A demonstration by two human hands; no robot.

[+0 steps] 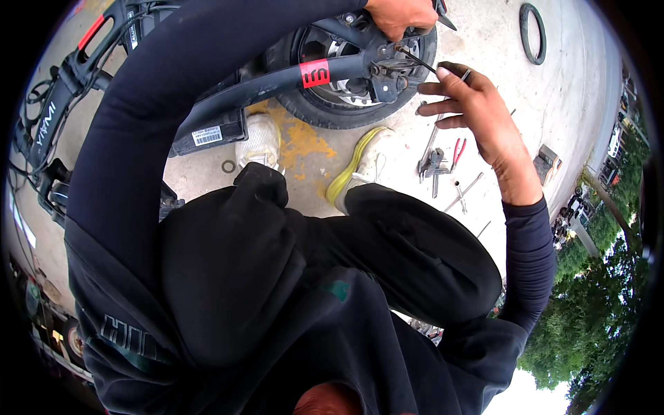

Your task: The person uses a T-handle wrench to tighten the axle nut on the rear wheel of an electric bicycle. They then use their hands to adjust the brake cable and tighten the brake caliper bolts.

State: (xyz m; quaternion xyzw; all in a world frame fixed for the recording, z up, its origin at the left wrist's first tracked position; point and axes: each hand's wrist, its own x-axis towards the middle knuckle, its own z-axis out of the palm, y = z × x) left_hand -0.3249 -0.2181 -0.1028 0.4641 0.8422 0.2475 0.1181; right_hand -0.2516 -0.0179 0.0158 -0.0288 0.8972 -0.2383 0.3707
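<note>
My right hand (470, 104) pinches a thin dark rod-shaped tool (419, 61) between thumb and forefinger, its other fingers spread. The tool's tip meets the axle area at the end of the black frame arm (277, 81), which bears a red patch. My left hand (403, 15) is curled at the far side of the wheel, above that spot; whatever it grips is hidden. Beside it a dark pointed piece (446, 15) sticks out. The wheel, with its black tyre (332, 119) and grey hub, belongs to an electric bike lying or leaning before me.
On the concrete right of the wheel lie an adjustable wrench-like tool (434, 163), red-handled pliers (458, 153) and a cross-shaped metal tool (463, 192). A loose tyre (532, 33) lies far right. Near my shoes (360, 166) is a small ring (229, 166). Handlebar and cables (52, 131) are at left.
</note>
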